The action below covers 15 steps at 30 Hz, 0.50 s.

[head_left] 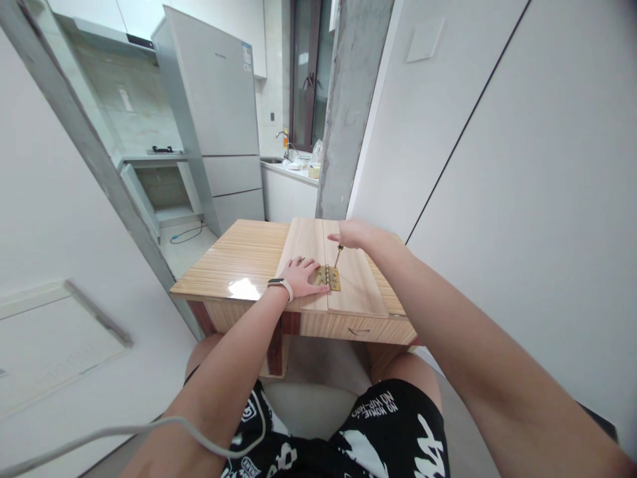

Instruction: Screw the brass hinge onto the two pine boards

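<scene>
A brass hinge (334, 280) lies opened flat across the seam between two pale wooden boards (355, 295). My left hand (301, 275) rests spread on the left board, its fingers touching the hinge's left leaf. Above the right leaf, my right hand (354, 234) is closed around the top of a screwdriver (338, 257). The screwdriver stands nearly upright, its tip at a hole near the upper edge of the hinge. Its handle is mostly hidden in my palm. Whether a screw sits under the tip is too small to tell.
The boards lie on a wooden desk (213, 265) with a drawer handle (359, 331) at its front. A white wall (472, 199) rises close on the right. Behind stand a grey fridge (223, 99) and a sink counter (291, 189). A pale cable (199, 435) crosses near my left forearm.
</scene>
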Motion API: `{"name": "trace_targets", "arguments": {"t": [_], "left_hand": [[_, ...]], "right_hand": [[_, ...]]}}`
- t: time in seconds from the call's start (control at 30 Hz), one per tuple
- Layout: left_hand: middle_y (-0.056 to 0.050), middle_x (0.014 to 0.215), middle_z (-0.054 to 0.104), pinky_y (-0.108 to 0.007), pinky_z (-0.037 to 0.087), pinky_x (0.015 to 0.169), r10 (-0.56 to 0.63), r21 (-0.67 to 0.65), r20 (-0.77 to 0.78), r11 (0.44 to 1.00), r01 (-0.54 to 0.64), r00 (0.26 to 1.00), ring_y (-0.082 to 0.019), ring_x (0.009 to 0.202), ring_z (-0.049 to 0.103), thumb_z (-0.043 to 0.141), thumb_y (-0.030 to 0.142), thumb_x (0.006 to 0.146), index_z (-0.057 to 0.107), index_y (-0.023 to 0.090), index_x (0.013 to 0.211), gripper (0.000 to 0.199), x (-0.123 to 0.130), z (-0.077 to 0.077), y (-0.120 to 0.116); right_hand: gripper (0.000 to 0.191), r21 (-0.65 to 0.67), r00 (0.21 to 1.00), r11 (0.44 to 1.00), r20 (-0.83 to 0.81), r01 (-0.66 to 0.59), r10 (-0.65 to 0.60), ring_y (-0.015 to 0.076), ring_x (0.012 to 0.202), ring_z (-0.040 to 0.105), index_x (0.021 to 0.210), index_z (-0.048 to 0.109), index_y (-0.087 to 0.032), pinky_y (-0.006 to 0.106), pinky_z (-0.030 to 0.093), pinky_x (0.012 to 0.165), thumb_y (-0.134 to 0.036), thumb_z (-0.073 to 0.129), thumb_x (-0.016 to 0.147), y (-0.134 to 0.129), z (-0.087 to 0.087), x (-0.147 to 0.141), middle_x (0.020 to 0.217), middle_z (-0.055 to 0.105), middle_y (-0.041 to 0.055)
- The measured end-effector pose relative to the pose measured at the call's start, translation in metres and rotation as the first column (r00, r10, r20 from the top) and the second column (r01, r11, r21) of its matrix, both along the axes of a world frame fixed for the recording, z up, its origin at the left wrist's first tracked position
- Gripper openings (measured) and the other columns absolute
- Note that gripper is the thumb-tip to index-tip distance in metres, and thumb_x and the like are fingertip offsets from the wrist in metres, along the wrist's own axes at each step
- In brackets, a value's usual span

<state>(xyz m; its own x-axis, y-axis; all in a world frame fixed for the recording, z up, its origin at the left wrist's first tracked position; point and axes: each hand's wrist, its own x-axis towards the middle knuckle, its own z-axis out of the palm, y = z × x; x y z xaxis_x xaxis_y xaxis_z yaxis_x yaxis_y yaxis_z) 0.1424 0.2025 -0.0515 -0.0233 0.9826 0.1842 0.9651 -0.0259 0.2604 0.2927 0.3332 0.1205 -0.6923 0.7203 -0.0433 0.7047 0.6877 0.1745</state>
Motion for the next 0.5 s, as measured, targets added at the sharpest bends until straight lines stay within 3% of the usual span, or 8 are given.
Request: {"name": "trace_targets", "arguments": {"t": [0.07, 0.2, 0.4, 0.5], "left_hand": [[-0.004, 0.162, 0.041, -0.058, 0.019, 0.124, 0.002, 0.004, 0.000, 1.000, -0.002, 1.000, -0.041, 0.151, 0.028, 0.045, 0.095, 0.072, 0.048, 0.035, 0.150, 0.098, 0.000, 0.000, 0.000], [-0.004, 0.162, 0.042, -0.058, 0.020, 0.124, 0.003, 0.005, 0.004, 1.000, -0.003, 1.000, -0.041, 0.150, 0.029, 0.045, 0.095, 0.072, 0.048, 0.034, 0.150, 0.099, 0.000, -0.001, 0.000], [-0.005, 0.163, 0.041, -0.057, 0.020, 0.124, -0.003, 0.006, 0.003, 1.000, 0.003, 1.000, -0.042, 0.151, 0.028, 0.044, 0.096, 0.072, 0.047, 0.033, 0.150, 0.100, -0.001, -0.002, 0.000], [-0.004, 0.163, 0.040, -0.058, 0.019, 0.124, 0.000, -0.004, 0.003, 1.000, 0.000, 1.000, -0.041, 0.151, 0.028, 0.045, 0.095, 0.072, 0.047, 0.034, 0.151, 0.099, -0.002, -0.001, 0.000]], "right_hand": [[0.062, 0.026, 1.000, 0.999, 0.011, 0.026, -0.026, 0.0343, 0.117, 0.067, 0.124, 0.073, -0.010, 0.036, 0.051, 0.092, -0.062, 0.050, 0.099, 0.000, 0.000, -0.001, 0.127, 0.069, 0.0246], [0.050, 0.039, 0.997, 0.999, 0.080, -0.002, -0.002, 0.0331, 0.118, 0.067, 0.124, 0.073, -0.007, 0.034, 0.050, 0.092, -0.049, 0.058, 0.099, -0.005, 0.005, 0.000, 0.124, 0.070, 0.0256], [0.022, -0.023, 0.988, 0.992, 0.090, -0.126, 0.128, 0.0240, 0.100, 0.071, 0.110, 0.076, -0.019, 0.028, 0.049, 0.076, -0.029, 0.071, 0.091, -0.010, 0.013, 0.007, 0.111, 0.077, 0.0116], [0.022, -0.045, 0.988, 0.990, 0.080, -0.131, 0.134, 0.0221, 0.098, 0.070, 0.107, 0.077, -0.021, 0.026, 0.048, 0.075, -0.022, 0.076, 0.085, -0.008, 0.012, 0.009, 0.108, 0.077, 0.0087]]}}
